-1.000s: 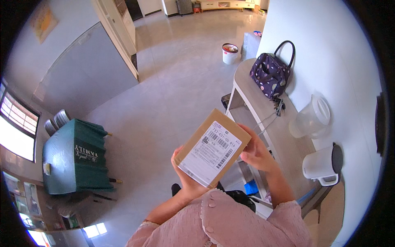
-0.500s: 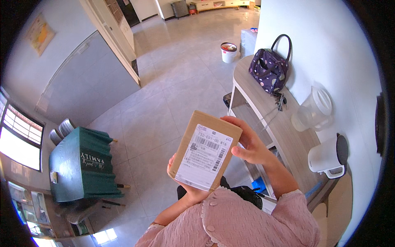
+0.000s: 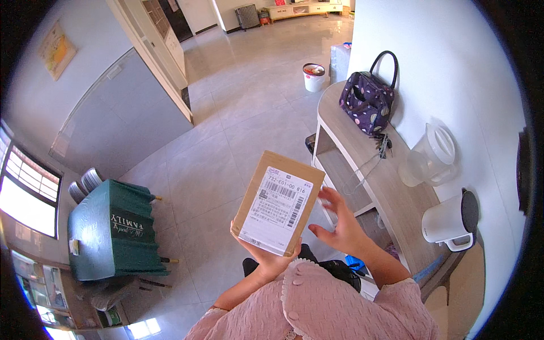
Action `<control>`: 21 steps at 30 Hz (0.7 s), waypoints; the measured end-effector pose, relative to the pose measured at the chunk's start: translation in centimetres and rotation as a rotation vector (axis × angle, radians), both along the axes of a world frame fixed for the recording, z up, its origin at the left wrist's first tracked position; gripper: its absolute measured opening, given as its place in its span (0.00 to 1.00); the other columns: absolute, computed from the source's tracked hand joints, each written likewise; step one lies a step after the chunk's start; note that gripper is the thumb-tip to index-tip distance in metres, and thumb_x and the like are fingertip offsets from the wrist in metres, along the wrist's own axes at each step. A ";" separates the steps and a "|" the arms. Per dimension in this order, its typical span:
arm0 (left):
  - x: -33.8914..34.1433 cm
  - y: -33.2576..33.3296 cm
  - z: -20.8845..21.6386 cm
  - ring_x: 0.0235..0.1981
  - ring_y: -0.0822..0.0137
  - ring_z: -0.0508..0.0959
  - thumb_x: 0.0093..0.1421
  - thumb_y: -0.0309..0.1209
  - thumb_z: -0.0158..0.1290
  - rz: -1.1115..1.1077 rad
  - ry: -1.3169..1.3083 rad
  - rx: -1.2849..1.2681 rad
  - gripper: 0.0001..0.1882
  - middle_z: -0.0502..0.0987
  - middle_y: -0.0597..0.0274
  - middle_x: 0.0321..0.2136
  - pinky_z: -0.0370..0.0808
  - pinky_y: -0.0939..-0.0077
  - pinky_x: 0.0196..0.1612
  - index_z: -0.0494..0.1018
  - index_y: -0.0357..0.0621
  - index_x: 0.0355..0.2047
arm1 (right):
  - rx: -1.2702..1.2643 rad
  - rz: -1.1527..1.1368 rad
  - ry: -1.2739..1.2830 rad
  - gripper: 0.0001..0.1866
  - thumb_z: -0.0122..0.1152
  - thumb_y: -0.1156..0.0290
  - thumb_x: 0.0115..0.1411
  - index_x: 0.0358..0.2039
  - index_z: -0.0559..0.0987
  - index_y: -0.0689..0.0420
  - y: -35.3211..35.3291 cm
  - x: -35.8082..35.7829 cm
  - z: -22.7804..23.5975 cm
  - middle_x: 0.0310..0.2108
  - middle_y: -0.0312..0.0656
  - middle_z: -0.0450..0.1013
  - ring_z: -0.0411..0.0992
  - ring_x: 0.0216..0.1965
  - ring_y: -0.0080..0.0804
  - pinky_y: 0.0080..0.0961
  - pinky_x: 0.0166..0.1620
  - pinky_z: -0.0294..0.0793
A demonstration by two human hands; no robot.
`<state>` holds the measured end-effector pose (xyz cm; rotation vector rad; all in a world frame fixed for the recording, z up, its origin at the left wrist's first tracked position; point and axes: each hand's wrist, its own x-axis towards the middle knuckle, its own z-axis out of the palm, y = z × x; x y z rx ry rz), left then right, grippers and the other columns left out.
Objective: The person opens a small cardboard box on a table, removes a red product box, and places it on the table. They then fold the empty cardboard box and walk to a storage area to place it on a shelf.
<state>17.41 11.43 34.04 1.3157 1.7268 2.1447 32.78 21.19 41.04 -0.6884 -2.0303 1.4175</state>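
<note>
A brown cardboard box point(image 3: 254, 199) with a white shipping label point(image 3: 277, 218) on its upper face is held up in front of my body. My left hand point(image 3: 266, 258) grips it around the lower edge from below, with part of the fingers hidden beneath. Just off the box's right side is my right hand point(image 3: 343, 226), its fingers and thumb spread apart and holding nothing.
To the right runs a wood-topped counter point(image 3: 345, 133) bearing a dark patterned handbag point(image 3: 368, 102), keys point(image 3: 382, 144), a clear plastic jug point(image 3: 428, 158) and a white kettle point(image 3: 447, 218). A green-covered table point(image 3: 93, 226) stands left. A white bucket point(image 3: 313, 79) is on the floor ahead.
My right hand has let go of the box's right edge and moved a little down and away, fingers opening. The box stays in my left hand, slightly shifted left.
</note>
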 end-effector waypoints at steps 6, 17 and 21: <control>2.3 2.1 -0.3 0.52 0.62 0.56 0.31 0.40 0.66 -0.058 -0.054 0.010 0.55 0.52 0.53 0.47 0.53 0.63 0.52 0.39 0.44 0.52 | -0.768 0.201 0.392 0.35 0.56 0.74 0.55 0.58 0.48 0.59 -0.1 1.2 -2.3 0.51 0.48 0.61 0.60 0.54 0.36 0.34 0.55 0.61; 3.6 7.2 -1.8 0.51 0.61 0.59 0.35 0.38 0.66 -0.192 0.026 0.041 0.54 0.55 0.53 0.47 0.55 0.62 0.53 0.40 0.41 0.54 | -0.639 0.134 0.371 0.46 0.60 0.63 0.53 0.60 0.39 0.58 2.5 2.9 -2.8 0.56 0.49 0.55 0.58 0.56 0.40 0.15 0.20 0.70; 2.5 9.9 -2.1 0.51 0.61 0.61 0.36 0.37 0.66 -0.264 0.083 0.055 0.54 0.57 0.53 0.47 0.56 0.62 0.53 0.40 0.41 0.55 | -0.629 0.034 0.411 0.46 0.62 0.65 0.50 0.60 0.41 0.60 4.3 1.5 -3.2 0.55 0.48 0.56 0.59 0.55 0.39 0.25 0.38 0.73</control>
